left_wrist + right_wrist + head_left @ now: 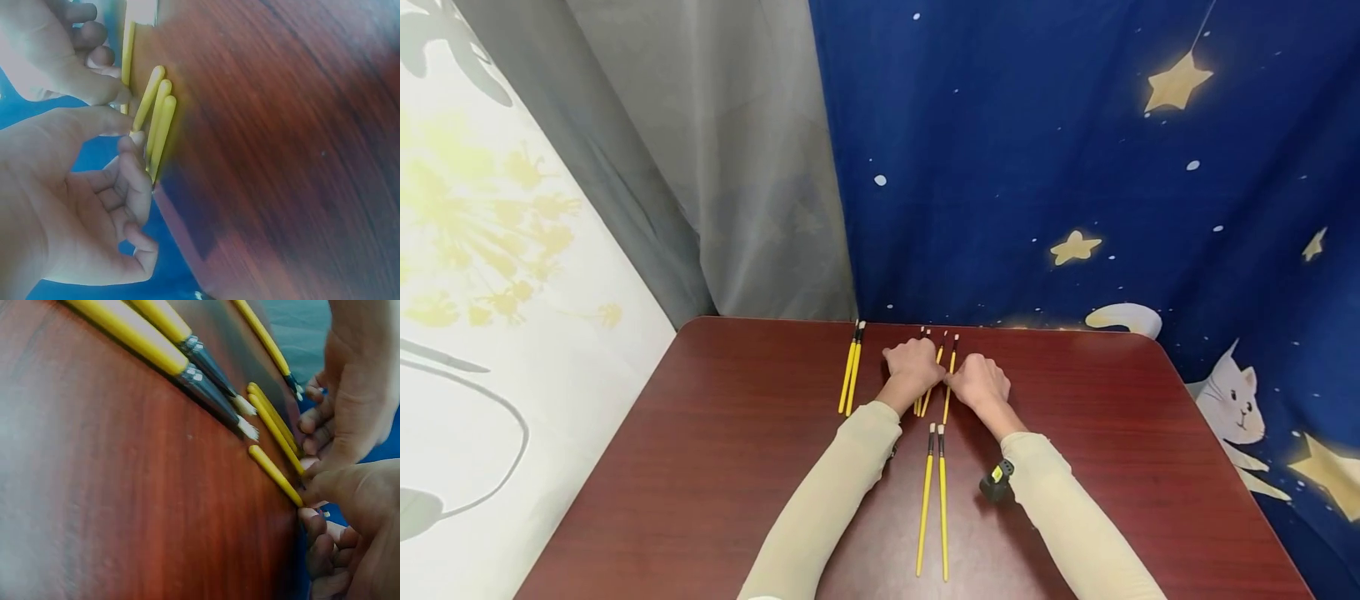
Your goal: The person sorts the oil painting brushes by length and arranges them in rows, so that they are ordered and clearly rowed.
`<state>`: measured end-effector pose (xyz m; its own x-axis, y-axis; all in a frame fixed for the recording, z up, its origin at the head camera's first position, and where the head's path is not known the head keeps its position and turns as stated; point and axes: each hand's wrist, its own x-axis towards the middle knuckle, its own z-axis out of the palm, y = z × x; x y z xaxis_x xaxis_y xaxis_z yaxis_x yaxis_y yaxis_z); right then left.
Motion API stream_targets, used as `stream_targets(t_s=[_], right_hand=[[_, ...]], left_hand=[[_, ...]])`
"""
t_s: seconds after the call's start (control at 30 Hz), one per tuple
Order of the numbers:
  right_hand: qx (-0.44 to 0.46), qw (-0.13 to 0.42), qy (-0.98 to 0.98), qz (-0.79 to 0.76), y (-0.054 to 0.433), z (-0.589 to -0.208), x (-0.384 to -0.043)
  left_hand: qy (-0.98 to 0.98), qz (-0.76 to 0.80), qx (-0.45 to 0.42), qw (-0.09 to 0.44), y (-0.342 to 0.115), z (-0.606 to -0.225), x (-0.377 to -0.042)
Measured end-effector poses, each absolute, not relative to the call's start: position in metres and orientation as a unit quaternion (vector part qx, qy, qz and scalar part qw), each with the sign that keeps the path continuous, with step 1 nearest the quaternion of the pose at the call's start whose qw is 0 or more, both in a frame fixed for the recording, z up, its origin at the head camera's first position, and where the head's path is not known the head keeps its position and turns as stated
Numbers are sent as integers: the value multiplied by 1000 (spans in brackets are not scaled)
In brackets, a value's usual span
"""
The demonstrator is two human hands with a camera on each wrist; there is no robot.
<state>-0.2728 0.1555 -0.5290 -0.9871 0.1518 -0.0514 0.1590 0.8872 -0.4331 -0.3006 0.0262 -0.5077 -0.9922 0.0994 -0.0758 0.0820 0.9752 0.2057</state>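
Note:
Thin paintbrushes with yellow handles, dark ferrules and pale bristles lie on the table. My left hand [913, 367], near the far edge, pinches one paintbrush [149, 94] between thumb and index finger. Two more brush handles [164, 134] lie right beside that brush, partly hidden by the left fingers. Close on the right, my right hand [981, 382] pinches another paintbrush [275, 475] between thumb and fingertips. The two thumbs nearly meet in the head view. Bristle ends of the held brushes point towards the far edge.
A pair of paintbrushes [852, 367] lies side by side to the left of the hands. Another pair [943, 508] lies nearer, between the forearms. Grey and blue curtains [970, 167] hang just behind the dark red table [722, 467].

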Motion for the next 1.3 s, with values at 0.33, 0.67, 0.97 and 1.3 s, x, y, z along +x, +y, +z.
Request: stream_targets(t_s=[0.33, 0.67, 0.97, 1.3], right_hand=[[81, 23, 973, -214, 159, -519, -269], [107, 22, 975, -194, 151, -522, -270], [89, 15, 980, -175, 140, -520, -273], [86, 10, 980, -177, 139, -522, -273]], left_hand=[[987, 148, 20, 64, 27, -501, -299], [979, 175, 9, 102, 28, -497, -309], [978, 186, -2, 90, 18, -499, -309], [979, 186, 2, 77, 13, -497, -309]])
